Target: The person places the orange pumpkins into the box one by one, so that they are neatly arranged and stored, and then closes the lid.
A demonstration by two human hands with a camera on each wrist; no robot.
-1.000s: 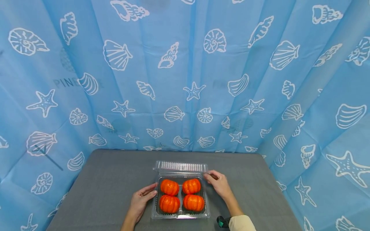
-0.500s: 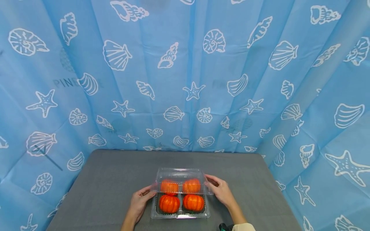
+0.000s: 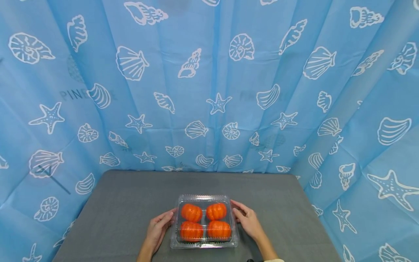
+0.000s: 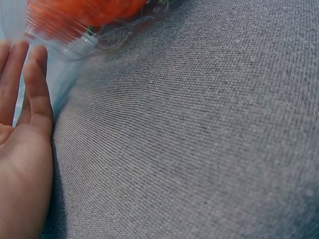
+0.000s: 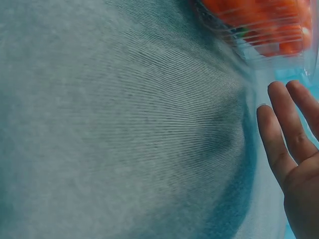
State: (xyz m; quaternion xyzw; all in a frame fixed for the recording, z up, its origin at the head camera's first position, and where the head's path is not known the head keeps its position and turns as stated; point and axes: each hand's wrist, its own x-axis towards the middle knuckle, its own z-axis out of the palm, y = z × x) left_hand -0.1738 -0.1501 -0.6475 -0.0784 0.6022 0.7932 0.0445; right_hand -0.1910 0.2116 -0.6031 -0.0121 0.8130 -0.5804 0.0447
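Observation:
A clear plastic clamshell container (image 3: 204, 245) sits on the table in front of me, with several small orange pumpkins (image 3: 191, 212) inside. Its transparent lid (image 3: 203, 198) lies over them; whether the rim is snapped together I cannot tell. My left hand (image 3: 157, 231) is at the container's left side, fingertips at the edge. On the opposite side is my right hand (image 3: 249, 222), fingers by the upper right edge. In the left wrist view, the left fingers (image 4: 37, 89) extend fairly straight beside the plastic wall. The right fingers (image 5: 286, 122) are spread and extended below the container in the right wrist view.
A grey cloth-covered table (image 3: 137, 193) surrounds the container. Behind it and along both sides hangs a blue curtain (image 3: 209, 87) printed with white shells and starfish. A dark band shows at my right wrist beside a cream sleeve (image 3: 274, 260).
The lid has swung from standing folded back behind the base to lying over the pumpkins. My right hand moved slightly toward me along the right side; the left hand stayed nearly in place.

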